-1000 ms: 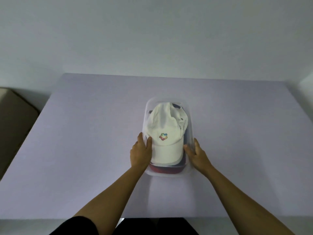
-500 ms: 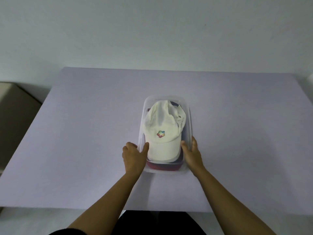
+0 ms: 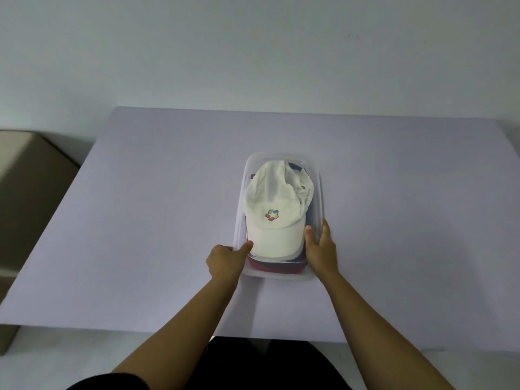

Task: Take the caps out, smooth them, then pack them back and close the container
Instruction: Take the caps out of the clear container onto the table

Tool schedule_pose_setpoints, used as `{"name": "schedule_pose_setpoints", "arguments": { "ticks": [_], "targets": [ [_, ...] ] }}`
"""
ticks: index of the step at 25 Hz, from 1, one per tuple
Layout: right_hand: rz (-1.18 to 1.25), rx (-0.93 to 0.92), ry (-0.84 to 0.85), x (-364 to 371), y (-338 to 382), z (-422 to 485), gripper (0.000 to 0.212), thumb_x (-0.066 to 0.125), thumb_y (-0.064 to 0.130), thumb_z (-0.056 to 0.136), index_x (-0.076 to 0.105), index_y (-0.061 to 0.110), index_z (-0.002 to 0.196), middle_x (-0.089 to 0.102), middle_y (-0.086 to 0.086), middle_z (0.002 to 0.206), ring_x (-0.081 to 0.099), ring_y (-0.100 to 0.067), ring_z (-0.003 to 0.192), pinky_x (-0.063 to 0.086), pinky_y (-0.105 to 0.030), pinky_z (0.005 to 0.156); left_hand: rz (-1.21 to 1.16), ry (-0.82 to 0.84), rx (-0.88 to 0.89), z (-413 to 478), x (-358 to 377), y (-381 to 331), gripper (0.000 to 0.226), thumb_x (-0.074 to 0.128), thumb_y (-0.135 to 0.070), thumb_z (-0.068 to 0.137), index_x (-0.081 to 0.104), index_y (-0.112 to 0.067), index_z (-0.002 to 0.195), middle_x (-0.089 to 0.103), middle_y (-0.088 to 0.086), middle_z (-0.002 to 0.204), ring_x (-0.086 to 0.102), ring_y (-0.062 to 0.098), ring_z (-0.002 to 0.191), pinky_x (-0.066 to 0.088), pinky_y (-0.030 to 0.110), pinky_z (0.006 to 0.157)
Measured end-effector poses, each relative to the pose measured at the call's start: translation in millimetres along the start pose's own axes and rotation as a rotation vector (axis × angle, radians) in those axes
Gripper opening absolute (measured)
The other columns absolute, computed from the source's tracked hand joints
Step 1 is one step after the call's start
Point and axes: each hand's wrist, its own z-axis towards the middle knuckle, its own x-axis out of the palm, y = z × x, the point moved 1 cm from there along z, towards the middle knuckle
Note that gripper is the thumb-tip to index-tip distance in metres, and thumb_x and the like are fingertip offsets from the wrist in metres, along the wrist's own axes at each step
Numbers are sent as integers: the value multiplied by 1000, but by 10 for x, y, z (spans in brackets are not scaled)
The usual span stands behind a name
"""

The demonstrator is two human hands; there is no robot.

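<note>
The container [image 3: 239, 220] stands on the desk [image 3: 140, 220] with its long axis running near to far and the white cap [image 3: 277, 192] on top, brim nearward; the left hand [image 3: 225, 260] grips its near-left corner, and the right hand [image 3: 320, 249] pinches its near-right wall.

Pale wall [image 3: 253, 46], lilac table [image 3: 140, 220], brown box [image 3: 25, 178]

No readable txt/nos.; just multicolour logo [image 3: 272, 215] on white cap [image 3: 277, 192] front.
</note>
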Motion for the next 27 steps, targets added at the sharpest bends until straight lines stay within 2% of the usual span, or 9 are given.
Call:
{"name": "schedule_pose_setpoints", "arguments": {
  "ticks": [4,10,12,16,20,22,23,25,27],
  "targets": [
    [-2,-11,-3,-1,15,-22,60,39,37,97,15,15,148,29,-11,152,33,-31,137,29,-38,109,-73,65,-118,46,-93,-21,53,78,-42,70,39,-7,60,41,7,61,38,15,54,29,24,47],
    [-22,-6,-5,7,6,-21,60,38,38,97,14,16,148,31,-12,151,34,-32,136,30,-39,109,-86,160,-161,-16,-171,-93,48,74,-42,75,43,-7,66,40,7,64,39,16,55,28,25,45],
    [-5,-1,1,-11,13,-21,60,38,38,97,14,16,148,30,-12,152,33,-32,137,30,-39,109,-65,173,-139,-37,-172,-115,47,71,-44,77,45,-6,70,41,6,67,36,15,54,28,23,45],
    [31,13,25,-39,18,-30,61,39,38,97,13,18,148,28,-10,153,31,-31,138,29,-39,109,-32,167,-64,-27,-195,-130,47,71,-46,76,53,-2,81,47,8,75,42,15,60,36,23,52],
    [92,64,109,-117,42,-10,62,39,43,96,15,20,148,22,-5,155,27,-28,140,26,-39,111,-31,110,7,-72,-147,-93,44,71,-40,79,42,-7,74,38,3,65,36,14,58,34,25,55],
    [246,104,158,-167,53,44,64,28,55,94,16,22,148,20,0,156,22,-23,142,20,-40,114,-224,110,30,-145,-110,-104,37,72,-33,79,44,-10,84,45,3,74,43,15,64,39,24,58],
    [327,140,180,-186,39,75,71,21,65,90,16,24,148,19,2,155,20,-21,143,17,-42,116,-417,157,14,-197,-100,-127,33,72,-27,80,46,-11,95,53,5,83,52,16,70,46,26,63],
    [430,221,207,-257,2,155,88,12,80,78,21,27,147,24,0,155,26,-24,141,18,-49,116,-802,281,-26,-261,-106,-180,40,69,-12,83,47,-12,116,63,11,97,65,21,78,54,30,69],
    [464,234,215,-283,-25,169,80,8,73,83,24,27,147,30,-3,152,29,-28,139,21,-51,115,-984,311,-14,-193,-191,-206,45,66,-2,83,49,-9,125,68,11,90,68,21,74,56,29,64]
  ]
}}
